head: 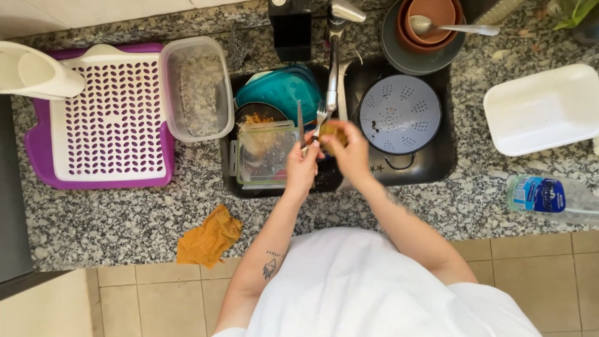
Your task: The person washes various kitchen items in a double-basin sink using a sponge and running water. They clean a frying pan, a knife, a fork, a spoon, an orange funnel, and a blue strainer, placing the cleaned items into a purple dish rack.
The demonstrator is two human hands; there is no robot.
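Note:
Over the black sink my left hand grips a knife and a fork, their tips pointing up toward the tap. My right hand presses a yellow-brown sponge against them. Below my left hand, a dirty clear square container rests in the sink, with a dark dish holding food scraps and a teal lid behind it. A pale blue colander lies in the right side of the sink.
A white drying rack on a purple tray stands at left beside a clear tub and a white jug. An orange cloth lies on the granite counter. Stacked bowls with a spoon, a white foam tray and a plastic bottle sit at right.

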